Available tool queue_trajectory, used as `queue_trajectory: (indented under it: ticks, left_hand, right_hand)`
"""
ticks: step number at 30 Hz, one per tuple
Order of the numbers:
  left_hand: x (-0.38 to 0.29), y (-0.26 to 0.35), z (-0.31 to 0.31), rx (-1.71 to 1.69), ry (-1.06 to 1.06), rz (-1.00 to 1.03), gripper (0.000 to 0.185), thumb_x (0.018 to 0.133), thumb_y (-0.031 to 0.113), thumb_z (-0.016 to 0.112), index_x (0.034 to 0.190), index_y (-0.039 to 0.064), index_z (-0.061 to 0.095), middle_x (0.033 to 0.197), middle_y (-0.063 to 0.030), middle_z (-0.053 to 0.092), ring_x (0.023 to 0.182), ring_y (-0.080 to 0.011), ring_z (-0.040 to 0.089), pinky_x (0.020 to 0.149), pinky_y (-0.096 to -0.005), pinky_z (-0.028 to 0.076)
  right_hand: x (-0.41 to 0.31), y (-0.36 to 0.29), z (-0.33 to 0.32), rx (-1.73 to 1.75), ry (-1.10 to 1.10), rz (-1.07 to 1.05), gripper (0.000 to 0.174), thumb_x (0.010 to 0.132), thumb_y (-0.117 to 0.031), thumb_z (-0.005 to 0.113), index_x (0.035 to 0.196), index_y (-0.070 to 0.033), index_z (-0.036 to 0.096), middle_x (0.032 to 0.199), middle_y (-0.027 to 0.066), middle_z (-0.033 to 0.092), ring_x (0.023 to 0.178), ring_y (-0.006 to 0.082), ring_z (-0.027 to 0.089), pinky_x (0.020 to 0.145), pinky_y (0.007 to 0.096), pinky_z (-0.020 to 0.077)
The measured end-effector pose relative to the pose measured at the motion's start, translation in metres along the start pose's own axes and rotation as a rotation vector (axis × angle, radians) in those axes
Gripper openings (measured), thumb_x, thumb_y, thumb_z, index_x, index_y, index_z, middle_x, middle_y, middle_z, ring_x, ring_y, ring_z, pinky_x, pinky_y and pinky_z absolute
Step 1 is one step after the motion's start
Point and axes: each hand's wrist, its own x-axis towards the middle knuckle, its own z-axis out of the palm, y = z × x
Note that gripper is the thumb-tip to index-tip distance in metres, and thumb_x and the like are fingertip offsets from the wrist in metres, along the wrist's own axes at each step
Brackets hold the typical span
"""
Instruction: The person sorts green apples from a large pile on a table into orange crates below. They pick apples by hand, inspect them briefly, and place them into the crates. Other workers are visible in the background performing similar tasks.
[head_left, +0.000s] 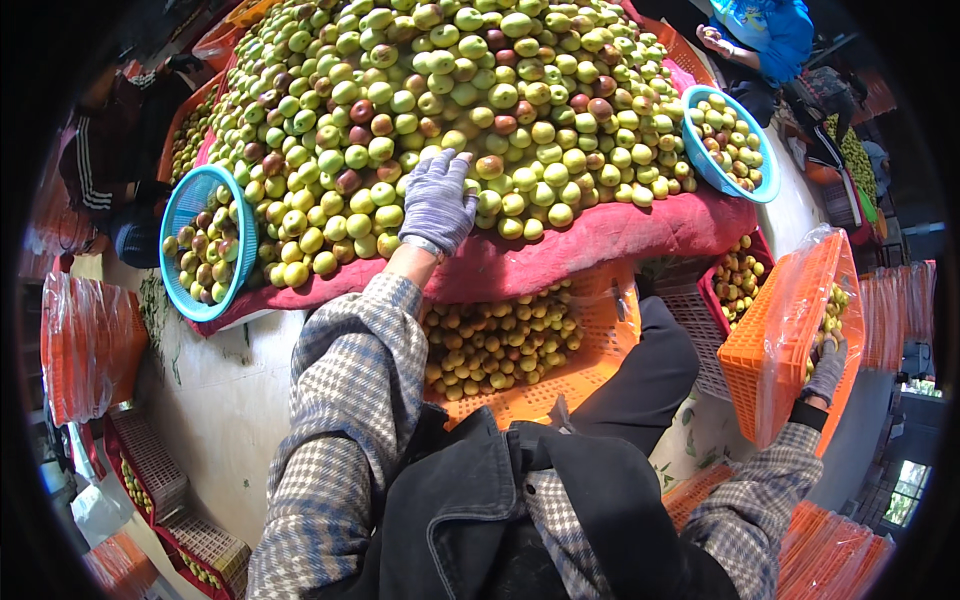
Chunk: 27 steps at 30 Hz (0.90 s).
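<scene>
A large heap of green and reddish-brown jujubes (360, 135) lies before me on a red cloth (600, 232). My left hand (439, 201), in a grey-purple knit glove, rests palm down on the heap's near edge; whatever is under its palm is hidden. Off to the right, my right hand (826, 367), in a similar glove, reaches into a tilted orange plastic crate (780, 330) lined with clear plastic. Its fingers touch the jujubes (836, 307) inside, and their grip cannot be made out. Between my legs, an orange crate (600, 375) holds more jujubes.
Blue plastic baskets of jujubes flank the heap, one at left (244, 255) and one at right (766, 161). Stacked orange crates (90, 345) stand at far left. A person in blue (780, 45) is at upper right, another in dark clothes (97, 157) at left.
</scene>
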Motion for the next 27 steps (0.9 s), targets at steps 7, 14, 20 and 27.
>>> queue_trajectory:
  ticks: [7,14,20,27]
  left_hand:
    - [-0.005,0.01,0.017,0.242,-0.04,0.101,0.035,0.076,0.024,0.064,0.108,0.01,0.062,0.121,-0.0118,0.055,0.108,-0.0309,0.053,0.092,-0.0469,0.038]
    - [-0.022,0.031,0.015,0.17,-0.244,0.122,0.028,0.074,0.021,0.065,0.1,0.012,0.059,0.1,-0.0094,0.058,0.099,-0.0288,0.056,0.093,-0.0458,0.038]
    - [-0.071,0.04,0.019,-0.038,-0.216,0.117,0.048,0.072,0.016,0.063,0.119,0.007,0.057,0.122,-0.0144,0.054,0.116,-0.0333,0.049,0.105,-0.0495,0.032]
    - [-0.119,0.019,-0.003,-0.312,-0.242,0.172,0.051,0.071,0.007,0.06,0.122,0.003,0.054,0.133,-0.0197,0.049,0.125,-0.0392,0.044,0.107,-0.0497,0.034]
  right_hand:
    - [0.045,0.097,-0.081,-0.833,0.136,-0.02,0.044,0.078,-0.022,0.064,0.118,-0.006,0.06,0.113,0.021,0.064,0.103,0.0327,0.062,0.086,0.0388,0.0496]
    - [0.016,0.022,-0.015,-0.695,0.147,-0.282,0.042,0.081,-0.012,0.06,0.121,0.0,0.058,0.121,0.0188,0.061,0.117,0.0313,0.055,0.103,0.0363,0.0399]
    - [-0.149,-0.15,0.22,-0.309,-0.292,-0.886,0.04,0.084,-0.011,0.065,0.123,-0.005,0.057,0.129,0.0173,0.054,0.122,0.0326,0.05,0.107,0.0399,0.0372]
    - [-0.223,-0.171,0.431,-0.353,-0.553,-1.05,0.068,0.083,-0.033,0.067,0.14,-0.006,0.042,0.145,0.0192,0.038,0.136,0.0347,0.033,0.112,0.0448,0.0263]
